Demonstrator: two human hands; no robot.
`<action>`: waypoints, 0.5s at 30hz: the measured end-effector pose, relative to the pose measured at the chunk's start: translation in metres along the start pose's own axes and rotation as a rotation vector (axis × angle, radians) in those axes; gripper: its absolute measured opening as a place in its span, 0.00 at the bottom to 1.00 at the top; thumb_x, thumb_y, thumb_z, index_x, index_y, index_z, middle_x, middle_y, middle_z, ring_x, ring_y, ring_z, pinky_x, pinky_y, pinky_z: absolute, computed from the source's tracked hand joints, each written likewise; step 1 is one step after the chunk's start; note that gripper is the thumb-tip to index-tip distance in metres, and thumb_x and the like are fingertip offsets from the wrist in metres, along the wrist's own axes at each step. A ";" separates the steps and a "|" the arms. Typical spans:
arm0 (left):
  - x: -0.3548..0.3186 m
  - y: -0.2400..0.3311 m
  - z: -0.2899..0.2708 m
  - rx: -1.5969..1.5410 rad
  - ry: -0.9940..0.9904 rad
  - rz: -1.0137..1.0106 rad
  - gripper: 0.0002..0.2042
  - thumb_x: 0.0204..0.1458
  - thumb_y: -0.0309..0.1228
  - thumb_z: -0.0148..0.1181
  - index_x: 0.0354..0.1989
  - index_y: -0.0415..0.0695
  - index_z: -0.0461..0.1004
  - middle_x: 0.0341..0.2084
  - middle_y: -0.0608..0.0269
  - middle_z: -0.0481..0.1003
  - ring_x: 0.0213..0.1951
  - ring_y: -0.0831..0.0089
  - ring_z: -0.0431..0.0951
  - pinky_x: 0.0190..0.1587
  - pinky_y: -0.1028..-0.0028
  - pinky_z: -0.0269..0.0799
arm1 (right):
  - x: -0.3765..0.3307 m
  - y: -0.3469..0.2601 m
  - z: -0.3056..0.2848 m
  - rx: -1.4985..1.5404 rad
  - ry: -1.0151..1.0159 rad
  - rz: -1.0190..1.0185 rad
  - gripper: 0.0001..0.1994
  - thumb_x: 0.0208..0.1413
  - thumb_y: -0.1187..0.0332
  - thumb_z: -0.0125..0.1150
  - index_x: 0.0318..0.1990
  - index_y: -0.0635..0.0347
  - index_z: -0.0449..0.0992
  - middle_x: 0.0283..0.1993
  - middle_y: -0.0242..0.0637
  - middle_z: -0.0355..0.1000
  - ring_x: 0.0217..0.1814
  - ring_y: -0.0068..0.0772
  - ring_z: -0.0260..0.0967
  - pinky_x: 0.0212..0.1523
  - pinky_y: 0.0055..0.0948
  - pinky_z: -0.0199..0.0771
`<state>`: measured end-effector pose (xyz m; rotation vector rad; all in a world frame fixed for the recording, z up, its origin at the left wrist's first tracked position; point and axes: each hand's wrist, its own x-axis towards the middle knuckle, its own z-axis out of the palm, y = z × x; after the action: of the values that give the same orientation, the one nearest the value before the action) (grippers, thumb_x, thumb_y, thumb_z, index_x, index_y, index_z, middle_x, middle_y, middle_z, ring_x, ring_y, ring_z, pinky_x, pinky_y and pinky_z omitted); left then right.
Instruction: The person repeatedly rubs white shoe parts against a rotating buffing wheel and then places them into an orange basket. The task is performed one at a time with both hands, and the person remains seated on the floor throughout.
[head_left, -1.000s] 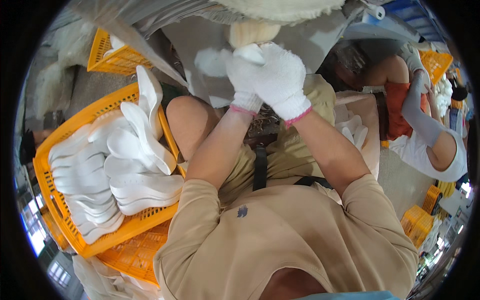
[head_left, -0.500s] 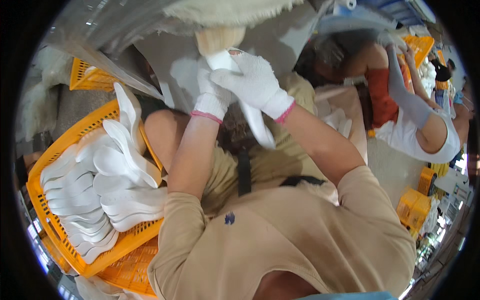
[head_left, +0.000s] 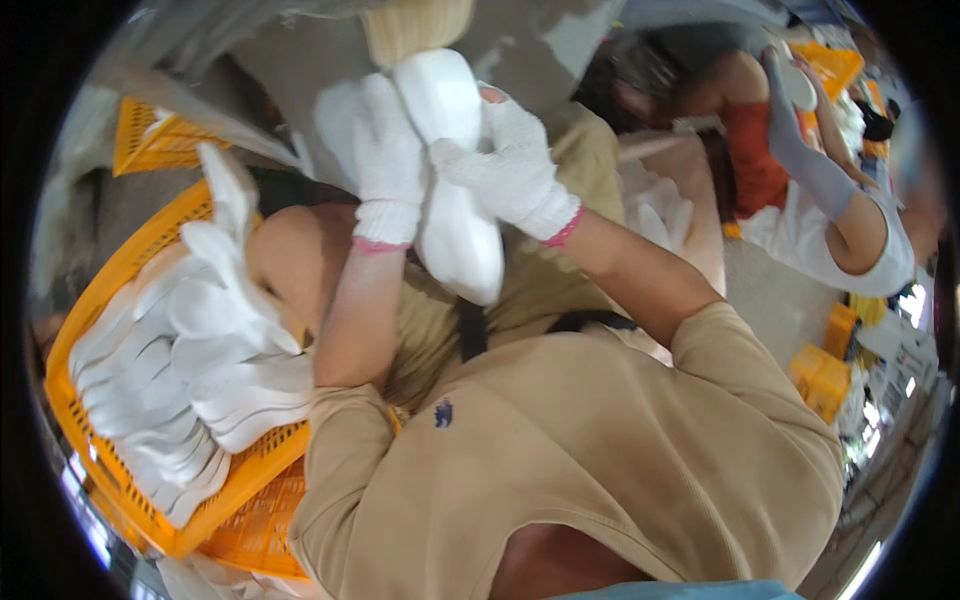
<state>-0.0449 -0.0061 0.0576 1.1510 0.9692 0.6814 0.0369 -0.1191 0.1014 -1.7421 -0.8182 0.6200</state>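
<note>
A white foam shoe sole [head_left: 462, 245] is held lengthwise in front of me, its broad face turned up. My left hand [head_left: 388, 140], in a white knit glove with a pink cuff edge, grips its left side. Gloved the same way, my right hand [head_left: 510, 165] holds the right side, thumb lying across the narrow middle. Just beyond the sole's far end is a pale tan, rounded piece [head_left: 418, 30]; I cannot tell whether they touch. At my left, an orange plastic crate [head_left: 185, 545] holds several stacked white soles [head_left: 150, 390].
Another orange crate [head_left: 140, 135] stands at the far left. More white pieces [head_left: 655, 215] lie on a brownish sheet right of my knee. Further right sits a person in a white shirt [head_left: 830, 240], arms forward. Yellow crates [head_left: 820, 380] stand behind.
The sole has been turned from nearly edge-on to broad face up. My left hand has moved out along its left side, and the right hand lies a little lower.
</note>
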 end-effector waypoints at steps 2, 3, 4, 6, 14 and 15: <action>-0.005 -0.023 0.004 -0.339 -0.104 -0.021 0.24 0.75 0.49 0.39 0.55 0.39 0.73 0.50 0.54 0.77 0.49 0.64 0.80 0.52 0.65 0.78 | -0.010 0.010 -0.006 -0.158 0.026 -0.060 0.32 0.48 0.53 0.73 0.58 0.61 0.75 0.46 0.51 0.79 0.49 0.48 0.79 0.52 0.38 0.78; -0.004 -0.035 0.008 -0.367 -0.108 0.087 0.22 0.75 0.47 0.39 0.58 0.41 0.71 0.51 0.55 0.77 0.51 0.64 0.80 0.53 0.65 0.79 | -0.014 0.012 -0.007 -0.101 0.012 -0.073 0.33 0.48 0.53 0.74 0.58 0.63 0.74 0.46 0.50 0.79 0.49 0.45 0.80 0.52 0.36 0.78; 0.001 -0.047 0.009 -0.471 -0.106 0.038 0.21 0.76 0.44 0.38 0.60 0.41 0.70 0.51 0.55 0.77 0.52 0.65 0.79 0.54 0.65 0.79 | -0.016 0.013 -0.008 -0.046 -0.018 -0.073 0.34 0.47 0.52 0.76 0.58 0.64 0.74 0.46 0.49 0.80 0.48 0.41 0.80 0.52 0.34 0.77; 0.015 -0.066 0.012 -0.532 -0.157 0.089 0.19 0.75 0.42 0.42 0.61 0.42 0.69 0.52 0.56 0.77 0.53 0.65 0.78 0.55 0.65 0.78 | -0.032 -0.012 -0.012 -0.307 -0.098 0.013 0.35 0.49 0.52 0.75 0.58 0.68 0.72 0.46 0.52 0.79 0.48 0.43 0.80 0.53 0.32 0.76; 0.085 -0.044 0.029 -1.251 -0.614 -0.360 0.18 0.70 0.44 0.45 0.50 0.43 0.74 0.43 0.59 0.79 0.42 0.60 0.81 0.45 0.61 0.80 | 0.024 -0.066 -0.010 -0.712 -0.247 -0.200 0.18 0.53 0.57 0.62 0.40 0.65 0.78 0.38 0.50 0.80 0.43 0.56 0.79 0.45 0.48 0.79; 0.083 -0.039 0.029 -0.950 -0.236 -0.248 0.19 0.70 0.43 0.46 0.53 0.41 0.74 0.44 0.58 0.79 0.44 0.60 0.80 0.47 0.62 0.80 | 0.035 -0.072 -0.011 -0.627 -0.298 -0.055 0.18 0.53 0.56 0.60 0.37 0.66 0.79 0.35 0.52 0.79 0.41 0.57 0.79 0.43 0.49 0.79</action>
<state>0.0166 0.0405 0.0010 0.2531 0.4613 0.6664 0.0507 -0.0836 0.1729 -2.2049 -1.3719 0.6352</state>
